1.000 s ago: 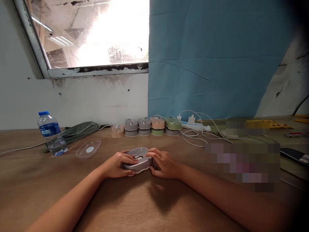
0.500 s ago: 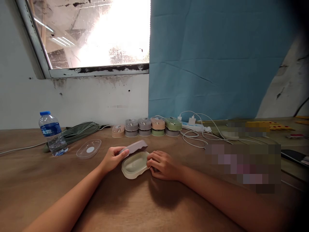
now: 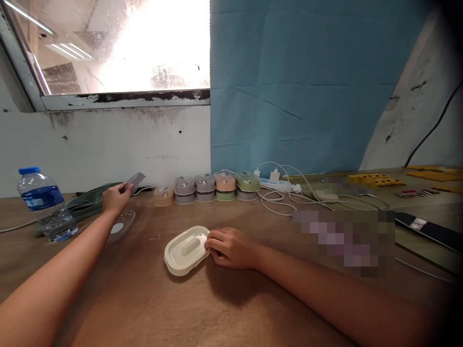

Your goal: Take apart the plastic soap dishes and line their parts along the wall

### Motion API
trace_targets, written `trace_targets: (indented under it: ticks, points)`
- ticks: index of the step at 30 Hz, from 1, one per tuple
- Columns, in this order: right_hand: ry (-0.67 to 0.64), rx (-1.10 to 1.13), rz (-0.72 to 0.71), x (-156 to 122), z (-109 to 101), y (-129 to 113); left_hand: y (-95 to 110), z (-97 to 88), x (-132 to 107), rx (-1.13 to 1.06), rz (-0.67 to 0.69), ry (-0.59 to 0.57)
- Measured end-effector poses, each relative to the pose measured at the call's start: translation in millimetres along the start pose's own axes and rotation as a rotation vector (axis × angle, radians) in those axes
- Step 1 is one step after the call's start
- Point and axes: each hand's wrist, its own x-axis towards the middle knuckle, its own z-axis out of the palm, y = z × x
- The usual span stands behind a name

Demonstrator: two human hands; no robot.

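My right hand is closed on the right end of a cream oval plastic dish, with its fingertips curled at the rim. The dish is held at the tabletop, and a raised bar shows along the middle of its upper face. Farther off to the left, my left hand pinches a mauve-grey plastic box part, tilted and partly hidden by the fingers. A clear oval lid with a white round sticker lies on the table just below that hand.
Several closed oval boxes in grey, peach and green line the wall, most stacked in pairs. At left are a water bottle and a dark green bag. A white power strip with looping cables lies at back right.
My left hand has carried the mauve-grey part away from the cream dish, left and back. The dish now shows a raised bar where a smooth hollow showed. The view has shifted right.
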Motion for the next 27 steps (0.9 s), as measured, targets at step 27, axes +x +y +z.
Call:
trace_targets:
  ticks: [27]
  points:
    - [-0.036,0.019,0.021,-1.5,0.9,2.0,-18.5,27.5,8.7,0.239,0.058,-0.285]
